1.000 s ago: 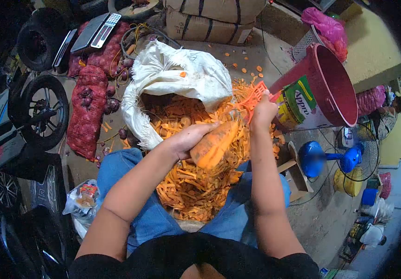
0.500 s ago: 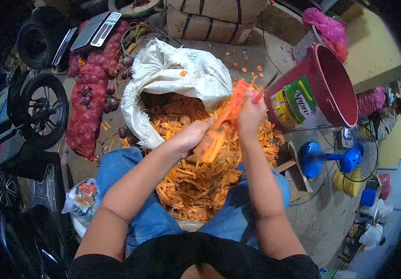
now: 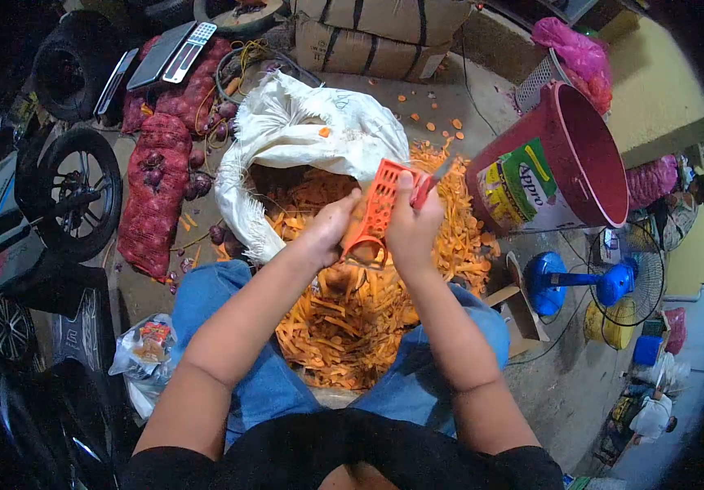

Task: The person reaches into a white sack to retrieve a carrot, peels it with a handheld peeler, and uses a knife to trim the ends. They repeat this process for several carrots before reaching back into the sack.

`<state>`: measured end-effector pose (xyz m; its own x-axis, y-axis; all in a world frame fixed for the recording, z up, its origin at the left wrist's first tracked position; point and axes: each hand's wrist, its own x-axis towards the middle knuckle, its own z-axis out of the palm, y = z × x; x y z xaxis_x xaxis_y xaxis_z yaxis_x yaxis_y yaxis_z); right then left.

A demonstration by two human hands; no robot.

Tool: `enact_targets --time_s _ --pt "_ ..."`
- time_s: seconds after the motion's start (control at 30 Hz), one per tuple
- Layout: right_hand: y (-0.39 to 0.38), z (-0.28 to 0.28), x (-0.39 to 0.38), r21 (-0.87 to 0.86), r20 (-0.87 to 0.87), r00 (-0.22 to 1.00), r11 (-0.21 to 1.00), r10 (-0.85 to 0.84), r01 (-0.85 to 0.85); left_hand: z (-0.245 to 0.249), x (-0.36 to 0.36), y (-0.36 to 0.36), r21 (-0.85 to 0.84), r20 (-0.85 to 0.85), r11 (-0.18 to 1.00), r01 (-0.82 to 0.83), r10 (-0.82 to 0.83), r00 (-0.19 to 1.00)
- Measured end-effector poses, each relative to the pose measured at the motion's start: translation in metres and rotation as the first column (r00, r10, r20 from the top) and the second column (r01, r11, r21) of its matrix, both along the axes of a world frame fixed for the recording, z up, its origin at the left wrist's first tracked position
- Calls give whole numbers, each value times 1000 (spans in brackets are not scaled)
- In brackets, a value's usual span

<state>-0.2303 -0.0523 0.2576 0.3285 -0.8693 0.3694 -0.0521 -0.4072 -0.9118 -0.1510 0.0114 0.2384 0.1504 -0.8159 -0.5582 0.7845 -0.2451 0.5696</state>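
Observation:
Above a heap of orange peelings (image 3: 344, 327) between my knees, both my hands are at an orange perforated plastic holder (image 3: 380, 196) with an open near end. My left hand (image 3: 331, 227) is closed along its left side. My right hand (image 3: 413, 233) presses its thumb against the right side. A red-handled knife (image 3: 422, 194) sticks out of that same hand, its grey blade pointing up and right. Whether anything lies inside the holder is hard to make out. Just beyond, a white woven sack (image 3: 319, 135) lies with its mouth open on more orange peelings.
At right stand a dark red bucket (image 3: 523, 180) and a blue fan (image 3: 613, 282). Red net bags of onions (image 3: 156, 196) lie at left beside a motorbike (image 3: 66, 188). Tied brown sacks (image 3: 376, 49) sit at the back. A person (image 3: 652, 415) is far off at lower right.
The orange holder has turned from a blurred slant to a clearer, more upright pose. My right hand has come down and left, and the knife blade shows more plainly.

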Motion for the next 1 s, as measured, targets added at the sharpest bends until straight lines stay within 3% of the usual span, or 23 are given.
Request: enact_targets --time_s 0.07,0.13,0.17,0.2,0.27,0.3,0.33,0.37,0.4,0.47,0.5,0.53,0.6,0.67,0.73,0.8,0.87,0.9,0.93,0.97,1.0 --pt "-8 -6 -2 4 -51 997 999 -51 51 -11 -4 0 -49 23 997 67 -66 998" --pt "-26 -16 -5 108 38 996 991 -81 77 0 -8 0 -46 176 976 212 -201 964" --pt "-41 -22 -8 32 -21 980 980 -197 198 7 -7 2 -39 135 963 266 -259 956" --pt "-56 -25 -12 32 -20 979 979 -203 203 14 -9 5 -39 136 962 272 -264 955" --pt "-81 -28 -20 106 -121 868 864 -481 493 24 -13 12 12 143 947 320 -318 937" --pt "-83 -24 -25 110 -119 866 860 -486 498 19 -12 12 -12 142 921 388 -383 913" --pt "-85 -18 -29 273 -160 884 841 -440 468 16 -11 11 -10 144 920 393 -387 911" --pt "-86 -13 -30 427 -192 903 795 -385 430 15 -10 9 -7 19 944 331 -331 943" --pt "-83 -11 -28 425 -192 903 797 -384 429 15 -9 7 4 -106 964 265 -263 959" --pt "-64 -11 -18 477 24 956 844 -291 245 4 1 1 -2 -88 982 189 -188 978" --pt "-47 -2 -15 294 27 987 945 -159 144 -2 5 -2 -8 -69 993 117 -117 991" --pt "-32 -3 -11 292 28 988 946 -155 140 -8 7 -5 -10 -68 994 113 -113 991" --pt "-11 -5 -7 66 -82 996 997 -35 41 -10 7 -8 -48 -130 999 22 -28 991" --pt "-11 -9 -4 47 -40 998 998 -47 49 -4 -1 -3 -27 -69 1000 1 -3 998" --pt "-16 -12 -3 28 3 998 998 -62 61 -4 -7 1 24 108 983 184 -185 977" --pt "-36 -15 -10 89 -21 986 982 -163 164 0 -14 3 -36 198 983 181 -170 965" --pt "-68 -17 -18 96 -127 903 901 -411 423 1 -17 9 42 143 924 381 -383 913" --pt "-81 -19 -24 100 -126 901 899 -414 427 6 -21 15 -64 353 900 431 -384 853" --pt "-92 -21 -29 218 -191 862 836 -470 504 15 -20 15 -59 355 897 437 -390 849" --pt "-98 -25 -32 324 -263 819 753 -510 573 24 -20 15 -5 211 915 402 -392 895" --pt "-96 -23 -31 323 -265 820 754 -508 572 28 -19 15 52 60 929 367 -370 927"
